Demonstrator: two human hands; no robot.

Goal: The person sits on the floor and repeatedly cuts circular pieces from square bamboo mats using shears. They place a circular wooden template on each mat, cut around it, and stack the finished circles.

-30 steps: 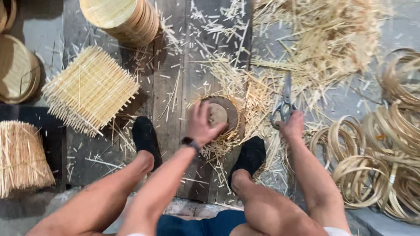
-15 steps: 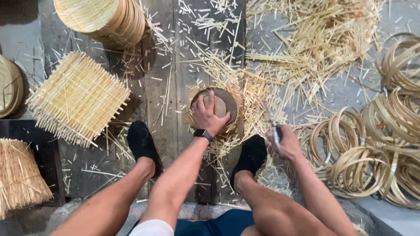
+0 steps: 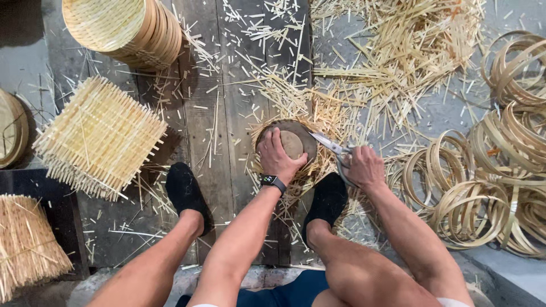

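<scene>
The person sits above a plank floor (image 3: 227,74) littered with bamboo slivers, feet in black shoes (image 3: 185,193) planted either side of the work. The left hand (image 3: 277,156), a dark watch (image 3: 273,182) on its wrist, presses down with fingers spread and curled over a round wooden form (image 3: 296,142) that sits on a small woven bamboo mat (image 3: 318,165) between the feet; the mat's loose strand ends stick out all around the form. The right hand (image 3: 364,167) is closed around the handles of a pair of metal scissors (image 3: 333,146), whose blades point toward the right edge of the round form and lie just at the mat's protruding strands. Whether the blades are apart or together cannot be told.

Toward the far left of the floor lies a stack of square woven mats (image 3: 99,136), and beyond it a stack of round woven trays (image 3: 125,28) on its side. A bundle of thin bamboo sticks (image 3: 25,244) rests at the near left. At the right lies a heap of coiled bamboo hoops (image 3: 500,176), and at the far right a pile of loose bamboo strips (image 3: 409,51).
</scene>
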